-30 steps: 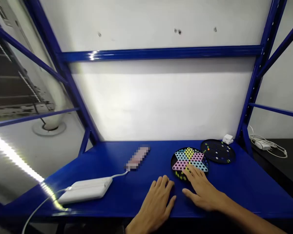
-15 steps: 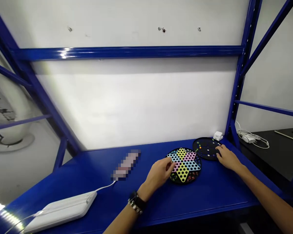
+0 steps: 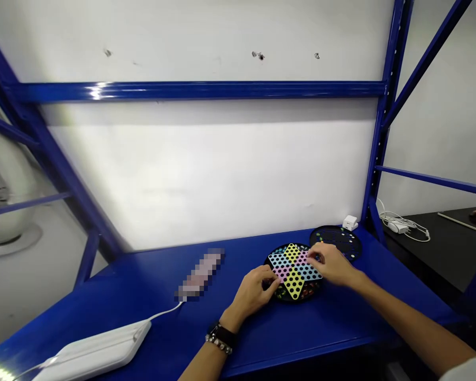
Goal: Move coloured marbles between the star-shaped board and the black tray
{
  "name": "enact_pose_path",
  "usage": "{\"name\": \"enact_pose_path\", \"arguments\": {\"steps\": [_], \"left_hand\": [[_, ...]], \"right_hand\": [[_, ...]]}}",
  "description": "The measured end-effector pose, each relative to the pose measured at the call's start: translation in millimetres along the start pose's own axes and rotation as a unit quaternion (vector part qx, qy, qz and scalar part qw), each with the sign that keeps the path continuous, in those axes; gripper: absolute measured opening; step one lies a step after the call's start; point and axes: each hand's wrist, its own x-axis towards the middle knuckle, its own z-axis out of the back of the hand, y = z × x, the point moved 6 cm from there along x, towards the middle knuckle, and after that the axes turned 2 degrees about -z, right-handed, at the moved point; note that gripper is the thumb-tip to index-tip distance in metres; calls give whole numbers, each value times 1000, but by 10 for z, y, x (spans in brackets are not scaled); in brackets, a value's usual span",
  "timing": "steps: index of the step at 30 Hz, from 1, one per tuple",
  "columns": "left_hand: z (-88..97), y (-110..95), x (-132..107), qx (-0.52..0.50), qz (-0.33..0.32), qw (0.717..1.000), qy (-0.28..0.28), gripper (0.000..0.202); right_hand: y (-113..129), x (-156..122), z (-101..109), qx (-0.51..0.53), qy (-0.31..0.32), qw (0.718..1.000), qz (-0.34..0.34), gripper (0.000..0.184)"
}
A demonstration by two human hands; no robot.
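A round black Chinese checkers board (image 3: 292,270) with a star of yellow, pink and light-blue points lies on the blue shelf (image 3: 150,286). My left hand (image 3: 254,291) curls its fingers against the board's left rim. My right hand (image 3: 331,263) hovers over the board's right side with fingertips pinched together; what they hold is too small to make out. Behind it lies a second round black tray (image 3: 337,239) with several small coloured pegs.
A white flat device (image 3: 91,352) with a cable sits at the shelf's front left, and a pinkish blurred object (image 3: 200,273) lies mid-shelf. A small white box (image 3: 349,221) stands by the blue upright. White cables (image 3: 400,225) lie on a black table at right.
My right hand moved from the rear black tray back over the star board. My left hand shifted down onto the board's left rim. The view drifted slightly rightward.
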Motion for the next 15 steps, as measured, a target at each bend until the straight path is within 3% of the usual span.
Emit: {"name": "enact_pose_path", "arguments": {"steps": [2,4,7,10,15], "left_hand": [[11,27,5,1,5,1000,-19,33],[52,70,1,1,17,998,-58,33],[116,138,-14,0,33,993,-110,30],[122,165,-7,-3,34,992,-118,29],[80,137,12,-3,21,994,-107,30]], "right_hand": [[428,59,-331,-2,49,996,78,19],[683,94,-680,-30,93,985,142,15],[763,125,-1048,-86,124,966,208,19],[655,132,-1120,-121,119,956,241,22],[463,67,-966,-127,107,959,229,22]]}}
